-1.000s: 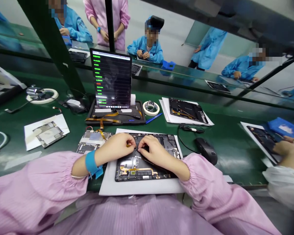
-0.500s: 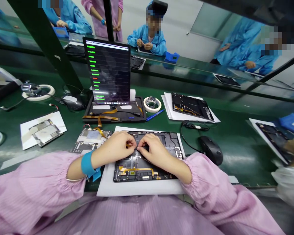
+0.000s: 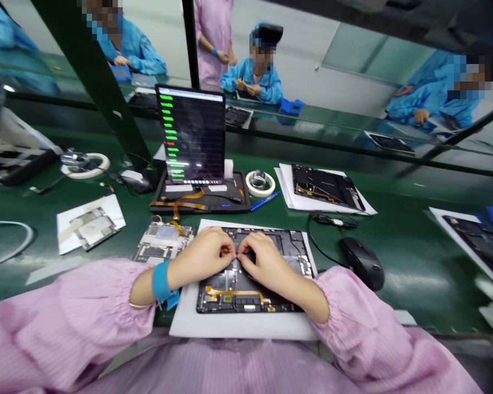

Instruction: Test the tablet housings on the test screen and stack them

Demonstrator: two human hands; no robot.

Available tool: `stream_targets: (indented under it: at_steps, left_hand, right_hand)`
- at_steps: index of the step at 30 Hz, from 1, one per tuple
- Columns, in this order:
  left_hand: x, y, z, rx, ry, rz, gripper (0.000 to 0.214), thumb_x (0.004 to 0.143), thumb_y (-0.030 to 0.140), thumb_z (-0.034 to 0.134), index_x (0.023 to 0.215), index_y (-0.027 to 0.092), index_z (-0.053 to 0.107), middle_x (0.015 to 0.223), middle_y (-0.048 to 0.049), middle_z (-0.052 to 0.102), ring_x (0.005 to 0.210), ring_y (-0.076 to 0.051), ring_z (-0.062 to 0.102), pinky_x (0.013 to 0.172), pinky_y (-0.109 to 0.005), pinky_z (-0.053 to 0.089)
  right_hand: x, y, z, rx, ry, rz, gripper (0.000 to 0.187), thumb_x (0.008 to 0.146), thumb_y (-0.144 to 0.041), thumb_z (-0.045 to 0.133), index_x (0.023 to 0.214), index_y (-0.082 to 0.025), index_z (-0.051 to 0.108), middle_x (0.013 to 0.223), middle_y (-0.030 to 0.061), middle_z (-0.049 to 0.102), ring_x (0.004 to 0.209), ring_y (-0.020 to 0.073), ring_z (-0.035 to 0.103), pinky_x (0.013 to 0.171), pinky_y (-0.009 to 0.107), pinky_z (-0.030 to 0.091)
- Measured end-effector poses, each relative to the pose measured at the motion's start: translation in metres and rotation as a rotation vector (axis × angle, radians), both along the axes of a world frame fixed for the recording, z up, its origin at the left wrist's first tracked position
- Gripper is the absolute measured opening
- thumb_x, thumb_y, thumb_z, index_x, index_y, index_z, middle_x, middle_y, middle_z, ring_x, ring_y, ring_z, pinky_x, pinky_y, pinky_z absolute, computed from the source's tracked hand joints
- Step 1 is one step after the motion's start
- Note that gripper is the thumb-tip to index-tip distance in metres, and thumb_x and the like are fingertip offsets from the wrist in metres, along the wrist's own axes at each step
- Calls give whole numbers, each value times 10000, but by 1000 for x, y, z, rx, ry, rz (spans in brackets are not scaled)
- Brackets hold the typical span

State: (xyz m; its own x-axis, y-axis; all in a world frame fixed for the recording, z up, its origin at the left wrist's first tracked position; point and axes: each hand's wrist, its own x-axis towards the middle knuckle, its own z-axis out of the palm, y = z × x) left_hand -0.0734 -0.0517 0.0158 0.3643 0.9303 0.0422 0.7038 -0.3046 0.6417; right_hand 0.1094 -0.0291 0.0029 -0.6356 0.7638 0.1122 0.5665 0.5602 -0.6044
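An opened tablet housing (image 3: 250, 300) lies on white paper (image 3: 205, 327) in front of me, its inner side up, with an orange flex cable (image 3: 240, 294) along the near edge. My left hand (image 3: 209, 250) is over its left half, thumb and fingers pinched together. Close beside it, my right hand (image 3: 263, 256) is closed the same way, and the fingertips of both almost meet above the middle of the housing. Whatever lies between the fingertips is too small or hidden to make out. Left of the housing, partly behind my left wrist, sits a circuit board assembly (image 3: 164, 241).
A lit screen (image 3: 193, 137) stands in a black tray (image 3: 156, 201) at the back. Tape roll (image 3: 260, 184), blue pen (image 3: 265, 201), black mouse (image 3: 360, 262) and a second housing (image 3: 326, 187) lie around. Another board (image 3: 96, 227) is at left; co-workers sit beyond the glass.
The whole view has shifted, so things appear slightly lower and further right. Both hands keep their pinched pose over the housing. The co-worker's hand at the right edge has mostly left the view.
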Motion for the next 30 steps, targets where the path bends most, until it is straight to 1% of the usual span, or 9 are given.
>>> stream_targets:
  at_steps: [5, 8, 11, 14, 19, 23, 25, 27, 30]
  left_hand:
    - [0, 0, 7, 32, 12, -9, 114, 759, 167, 606, 705, 193, 703, 711, -12, 688, 776, -180, 587, 763, -294, 433]
    - [-17, 12, 24, 75, 28, -25, 143, 809, 295, 618, 884, 211, 707, 825, -19, 705, 845, -190, 592, 794, -300, 451]
    - [-39, 37, 36, 349, 99, 257, 370, 895, 346, 492, 1198, 152, 578, 1128, -97, 657, 1086, -241, 539, 946, -372, 416]
    - [-55, 68, 28, 599, 288, 526, 471, 903, 266, 421, 1333, 75, 430, 1297, -167, 557, 1340, -307, 329, 1069, -468, 289]
    - [-66, 97, 11, 634, 410, 539, 476, 882, 235, 402, 1332, 77, 409, 1380, -175, 487, 1412, -295, 225, 1119, -471, 210]
    - [-49, 87, 25, 600, 381, 554, 496, 876, 246, 421, 1334, 58, 388, 1382, -190, 473, 1393, -309, 249, 1118, -484, 215]
    - [-26, 75, 35, 576, 352, 497, 460, 858, 229, 450, 1295, 86, 435, 1341, -176, 505, 1339, -307, 330, 1088, -471, 277]
    - [5, 64, 41, 491, 336, 311, 337, 848, 212, 467, 1166, 133, 544, 1201, -138, 596, 1186, -278, 481, 1001, -419, 386]
    - [53, 54, 35, 342, 341, 9, 186, 854, 211, 479, 946, 160, 632, 968, -99, 660, 960, -242, 571, 856, -365, 463]
  right_hand:
    - [2, 3, -4, -13, -3, 5, 100, 790, -97, 570, 812, -195, 564, 813, 9, 583, 822, 180, 514, 768, 328, 373]
    - [3, 7, -4, -29, -1, 11, 90, 807, -106, 553, 792, -193, 565, 817, 14, 591, 827, 182, 522, 772, 332, 379]
    - [3, 7, -2, -40, -11, 10, 93, 806, -106, 553, 777, -193, 568, 815, 16, 598, 830, 183, 530, 775, 334, 386]
    - [3, 6, -2, -41, -14, 5, 95, 803, -105, 556, 777, -194, 576, 812, 14, 606, 828, 181, 536, 780, 334, 392]
    - [2, 7, -3, -25, -15, 2, 99, 804, -106, 557, 767, -193, 586, 799, 15, 616, 824, 187, 547, 782, 348, 406]
    - [4, 5, 10, -28, -1, 8, 52, 819, -142, 585, 823, -193, 594, 846, 31, 633, 841, 192, 564, 791, 352, 430]
    - [8, -7, 25, 13, -24, 39, 53, 832, -158, 585, 868, -193, 600, 883, 44, 639, 862, 198, 564, 792, 349, 437]
    - [14, -28, 43, 78, -105, 118, 55, 838, -164, 582, 874, -194, 610, 876, 50, 644, 841, 204, 562, 758, 339, 440]
    - [28, -68, 67, 142, -235, 369, 50, 830, -243, 631, 855, -200, 625, 819, 40, 659, 786, 203, 572, 724, 323, 441]
